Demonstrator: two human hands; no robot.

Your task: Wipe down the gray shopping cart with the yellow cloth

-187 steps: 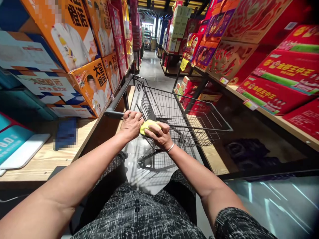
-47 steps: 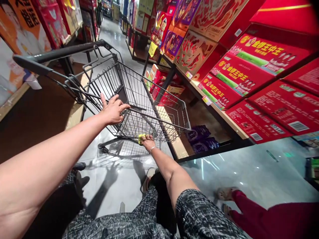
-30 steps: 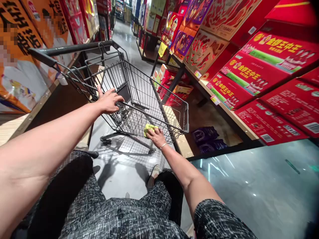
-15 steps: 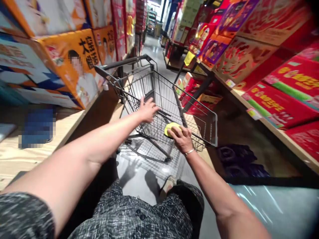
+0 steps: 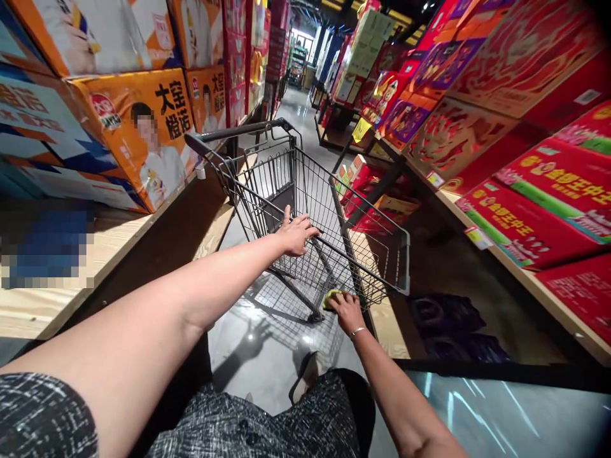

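Note:
A dark metal shopping cart with a wire basket stands slanted across the aisle, its push handle at the far left. My left hand lies over the basket's near top rim, thumb raised and fingers spread. Lower down and to the right, my right hand is closed on a yellow cloth, bunched under the fingers at the lower wire side of the basket. Most of the cloth is hidden by the fingers. The basket holds no goods that I can see.
Orange drink cartons are stacked on a wooden shelf at the left. Red gift boxes line the right shelf, with dark purple packs underneath. The tiled aisle runs on behind the cart.
My right hand has moved down with the yellow cloth, from near the top rim to the lower basket side. My left hand has shifted slightly right and down in view, still at the rim.

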